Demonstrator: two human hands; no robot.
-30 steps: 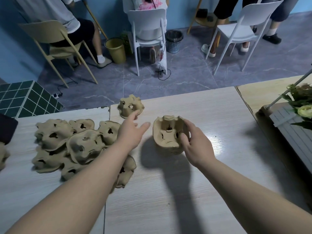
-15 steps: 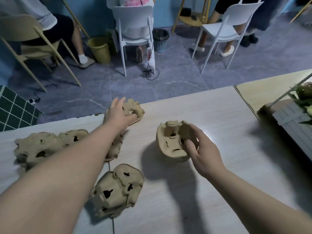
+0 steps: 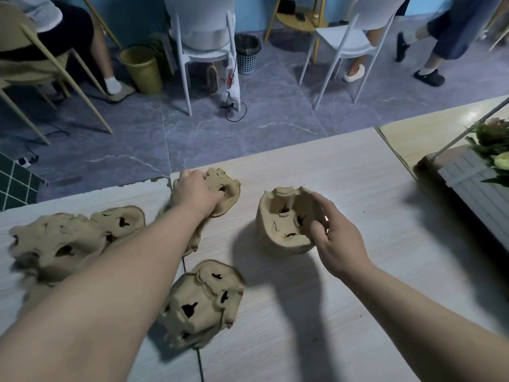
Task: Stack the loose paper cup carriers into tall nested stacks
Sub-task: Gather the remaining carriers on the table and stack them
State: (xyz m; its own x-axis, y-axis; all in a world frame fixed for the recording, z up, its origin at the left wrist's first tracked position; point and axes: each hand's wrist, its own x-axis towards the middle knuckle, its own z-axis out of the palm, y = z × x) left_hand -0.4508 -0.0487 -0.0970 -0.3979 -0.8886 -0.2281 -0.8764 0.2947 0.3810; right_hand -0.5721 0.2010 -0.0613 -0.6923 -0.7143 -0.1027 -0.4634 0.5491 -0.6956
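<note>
A pale wood-grain table [image 3: 344,172] carries the work. Loose tan moulded-pulp cup carriers [image 3: 59,239] are heaped to the left of the left forearm, within easy reach as stock. A short nested stack of pulp carriers [image 3: 281,224] is steadied by the right hand [image 3: 337,238], fingers curled over its near rim, presumably to receive the next piece. A single far pulp carrier [image 3: 224,188] is gripped by the left hand [image 3: 194,193], fingers hooked into a cup hole.

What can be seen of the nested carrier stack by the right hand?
The nested stack is tan moulded pulp, several carriers deep, ridged along its side. It stands on the pale wooden table, open side up and tipped toward the camera, dark cut-outs showing inside. The right hand holds its right rim, fingers curled over the edge.
</note>
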